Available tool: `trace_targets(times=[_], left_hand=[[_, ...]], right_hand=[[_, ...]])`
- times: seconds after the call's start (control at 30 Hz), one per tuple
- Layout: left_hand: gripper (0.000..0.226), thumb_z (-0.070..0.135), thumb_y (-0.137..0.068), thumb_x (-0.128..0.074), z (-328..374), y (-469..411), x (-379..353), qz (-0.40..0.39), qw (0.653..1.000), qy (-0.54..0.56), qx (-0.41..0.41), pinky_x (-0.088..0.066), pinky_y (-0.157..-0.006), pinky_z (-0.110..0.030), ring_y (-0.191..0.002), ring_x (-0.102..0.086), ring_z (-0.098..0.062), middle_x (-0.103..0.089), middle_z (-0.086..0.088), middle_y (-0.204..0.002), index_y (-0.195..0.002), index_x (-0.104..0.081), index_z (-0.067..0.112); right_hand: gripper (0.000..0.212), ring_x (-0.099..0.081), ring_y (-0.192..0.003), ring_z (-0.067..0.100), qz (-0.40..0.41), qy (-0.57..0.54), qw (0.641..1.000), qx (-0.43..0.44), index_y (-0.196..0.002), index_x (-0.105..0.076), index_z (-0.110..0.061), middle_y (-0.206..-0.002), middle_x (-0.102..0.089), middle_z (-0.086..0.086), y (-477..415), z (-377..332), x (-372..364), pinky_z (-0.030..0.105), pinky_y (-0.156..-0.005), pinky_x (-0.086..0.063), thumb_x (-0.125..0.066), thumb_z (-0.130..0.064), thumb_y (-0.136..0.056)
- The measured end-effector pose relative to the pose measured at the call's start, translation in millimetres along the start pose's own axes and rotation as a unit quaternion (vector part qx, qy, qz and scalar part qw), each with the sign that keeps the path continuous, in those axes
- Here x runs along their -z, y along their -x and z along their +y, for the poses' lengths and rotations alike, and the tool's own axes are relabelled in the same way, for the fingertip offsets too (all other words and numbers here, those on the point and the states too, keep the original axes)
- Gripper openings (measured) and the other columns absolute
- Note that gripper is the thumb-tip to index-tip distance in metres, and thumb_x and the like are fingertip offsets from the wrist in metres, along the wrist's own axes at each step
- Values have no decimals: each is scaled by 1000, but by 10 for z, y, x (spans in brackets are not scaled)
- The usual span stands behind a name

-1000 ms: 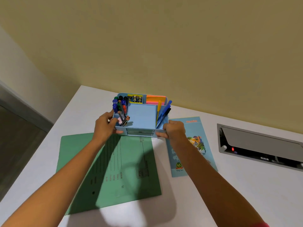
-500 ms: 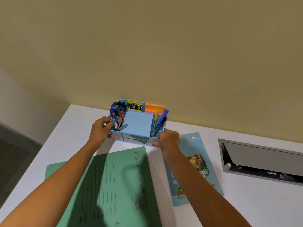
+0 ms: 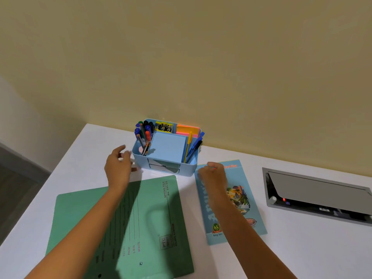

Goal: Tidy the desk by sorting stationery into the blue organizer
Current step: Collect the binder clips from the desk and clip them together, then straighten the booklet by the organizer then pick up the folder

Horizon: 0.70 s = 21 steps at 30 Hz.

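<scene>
- Head view: a rigid light-blue plastic organizer (image 3: 166,156), packed with pens, clips and sticky pads, stands on the white bench (image 3: 302,248) close to the wall; likely top-heavy, best held low by both end walls.
- The left hand (image 3: 118,168), grip wide and empty, hovers just beside it; the right hand (image 3: 214,177), loosely curled, holds nothing.
- A green paper file (image 3: 80,214) and blue booklet (image 3: 237,178) crowd the near side; open bench lies left.
</scene>
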<state>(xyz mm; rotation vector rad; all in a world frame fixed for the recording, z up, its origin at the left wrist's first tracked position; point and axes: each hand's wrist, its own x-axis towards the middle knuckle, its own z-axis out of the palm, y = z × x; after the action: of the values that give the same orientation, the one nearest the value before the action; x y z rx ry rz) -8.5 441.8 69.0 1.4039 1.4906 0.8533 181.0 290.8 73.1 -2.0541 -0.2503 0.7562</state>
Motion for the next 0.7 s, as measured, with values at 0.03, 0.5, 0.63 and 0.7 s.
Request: trace_targets(times=[0.03, 0.5, 0.63, 0.7], left_hand=[[31, 21, -97, -44, -42, 131, -17, 37, 999, -9, 5, -57, -71, -38, -88, -65, -28, -58, -10, -119, -127, -53, 19], [112, 85, -45, -53, -689, 2240, -751, -314, 832, -383, -249, -6, -113, -39, -129, -43, -21, -52, -4, -139, -133, -45, 16], [121, 77, -35, -72, -739, 2193, -815, -328, 823, -390, -253, -3, -114, -37, -124, -55, -20, -57, 0, -134, -134, -43, 13], [120, 73, -32, -78, -723, 2119, -836, -337, 820, -385, -254, -2, -114, -37, -118, -60, -19, -62, 1, -129, -131, -43, 13]], right_hand=[[23, -50, -68, 19, 27, 13, 999, 22, -91, -48, -19, -71, -49, -4, 48, 51, 72, 25, -57, -41, -63, -8, -77], [65, -37, -127, 38, 161, 216, 962, 40, -135, -45, -8, -137, -45, 20, 439, 1391, 987, 48, -105, -32, -70, -6, -75], [69, -25, -135, 37, 140, 216, 965, 51, -141, -39, -13, -148, -31, 18, 573, 1549, 1020, 50, -109, -28, -72, -14, -80], [66, -26, -135, 38, 145, 210, 965, 65, -140, -40, -14, -148, -32, 19, 601, 1609, 991, 52, -108, -30, -71, -12, -82]])
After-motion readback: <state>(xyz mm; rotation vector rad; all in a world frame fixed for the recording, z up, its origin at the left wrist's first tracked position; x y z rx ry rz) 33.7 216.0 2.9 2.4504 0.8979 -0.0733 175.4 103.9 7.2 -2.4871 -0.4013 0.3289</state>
